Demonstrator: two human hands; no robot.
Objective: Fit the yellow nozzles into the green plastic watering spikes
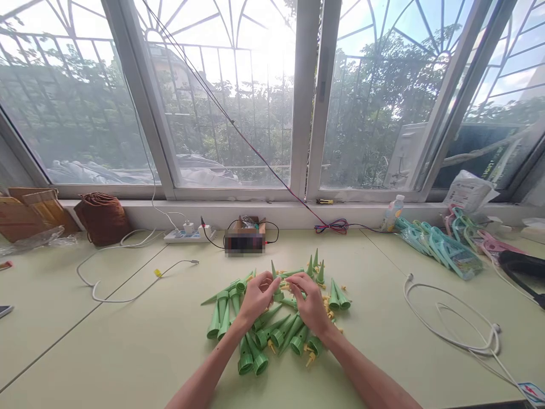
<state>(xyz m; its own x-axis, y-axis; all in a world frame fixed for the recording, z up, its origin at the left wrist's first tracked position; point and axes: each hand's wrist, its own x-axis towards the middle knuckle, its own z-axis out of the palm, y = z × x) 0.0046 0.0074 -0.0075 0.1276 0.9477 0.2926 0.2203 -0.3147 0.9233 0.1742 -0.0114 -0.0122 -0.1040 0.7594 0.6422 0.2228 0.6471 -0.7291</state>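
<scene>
My left hand (259, 296) is closed around a green plastic watering spike (273, 266), its pointed tip showing above my fingers. Close beside it, my right hand (310, 298) has its thumb and fingers pinched together near the spike; whatever lies between those fingertips is too small to make out. Under and around both hands lies a loose pile of similar green spikes (246, 361), hollow with open round ends. Small yellow plastic valves (311, 358) are scattered among them. A few spikes (315, 260) stand point-up behind my right hand.
Along the back are a brown drawstring bag (102, 218), a power strip (190, 235), a small cardboard box (251, 224) and a bottle (392, 213). Teal plastic items (445, 250) lie at the right. White cables (451, 335) loop on both sides of the table (140, 352).
</scene>
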